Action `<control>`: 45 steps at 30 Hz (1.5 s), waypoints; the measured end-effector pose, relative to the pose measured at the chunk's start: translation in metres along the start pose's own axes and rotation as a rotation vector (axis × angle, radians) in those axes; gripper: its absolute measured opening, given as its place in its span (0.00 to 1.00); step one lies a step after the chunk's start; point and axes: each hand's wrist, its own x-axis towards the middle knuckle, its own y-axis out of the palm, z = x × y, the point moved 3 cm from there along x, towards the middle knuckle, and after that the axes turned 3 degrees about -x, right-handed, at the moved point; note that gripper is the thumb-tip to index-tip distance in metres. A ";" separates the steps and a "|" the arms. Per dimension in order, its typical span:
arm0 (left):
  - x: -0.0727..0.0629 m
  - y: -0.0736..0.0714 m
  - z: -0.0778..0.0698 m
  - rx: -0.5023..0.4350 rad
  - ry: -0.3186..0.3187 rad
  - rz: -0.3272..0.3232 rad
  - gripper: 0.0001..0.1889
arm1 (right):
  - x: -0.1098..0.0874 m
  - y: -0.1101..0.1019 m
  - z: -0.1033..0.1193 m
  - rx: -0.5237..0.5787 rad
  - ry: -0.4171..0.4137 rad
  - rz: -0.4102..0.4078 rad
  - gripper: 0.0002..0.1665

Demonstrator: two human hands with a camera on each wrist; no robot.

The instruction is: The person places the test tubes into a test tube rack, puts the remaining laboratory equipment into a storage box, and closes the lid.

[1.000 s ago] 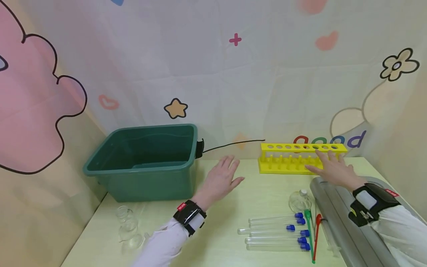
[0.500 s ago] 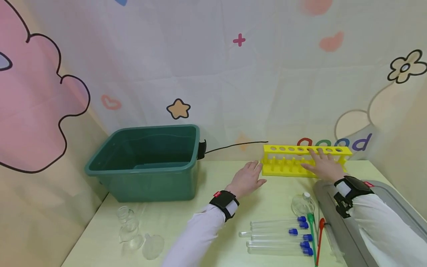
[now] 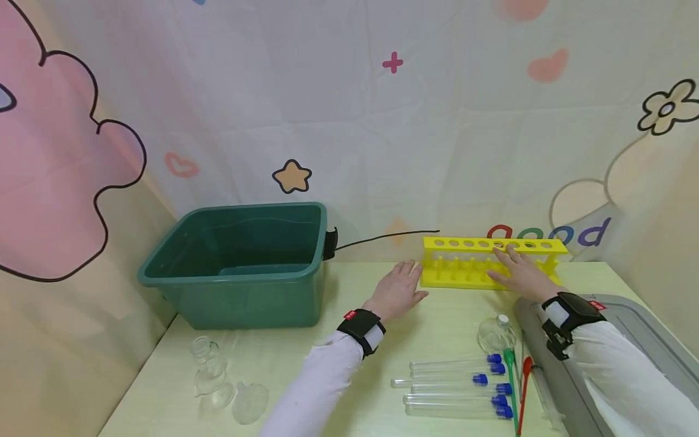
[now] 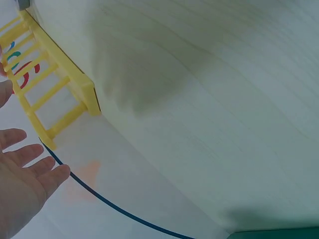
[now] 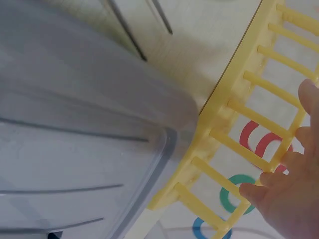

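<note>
A yellow test tube rack (image 3: 453,281) stands against the back wall, its row of holes facing up. My right hand (image 3: 523,278) reaches over the rack's right half with fingers extended, the fingertips right at its top bar. In the right wrist view, the fingers (image 5: 294,162) line up along that bar. Just off the left end of the rack is my left hand (image 3: 394,292), fingers extended and nothing in its grasp. The left wrist view shows these left fingers (image 4: 37,162) spread near the rack's end.
A green bin (image 3: 229,306) stands back left. Capped clear test tubes (image 3: 453,388) lie front centre, beside a green dropper (image 3: 511,379), a red dropper (image 3: 525,388) and a round clear flask (image 3: 496,337). A grey tray (image 3: 628,328) lies right; clear glassware (image 3: 209,367) stands front left.
My left hand has moved right, from beside the bin to the rack's left end. The right hand has shifted left over the rack, and the rack has slid slightly left.
</note>
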 end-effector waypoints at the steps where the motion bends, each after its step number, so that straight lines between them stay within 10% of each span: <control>1: 0.000 -0.001 0.001 0.003 -0.002 -0.004 0.30 | 0.001 0.001 0.003 -0.002 0.000 0.006 0.46; 26: -0.010 0.004 0.039 -0.003 -0.193 0.100 0.36 | 0.015 0.008 0.089 0.004 -0.161 0.212 0.49; 34: -0.026 0.002 0.049 0.070 -0.135 0.079 0.36 | 0.014 -0.005 0.081 0.042 -0.184 0.144 0.39; 45: -0.047 -0.002 0.064 0.112 -0.134 0.086 0.35 | 0.019 -0.008 0.067 -0.184 -0.097 0.100 0.31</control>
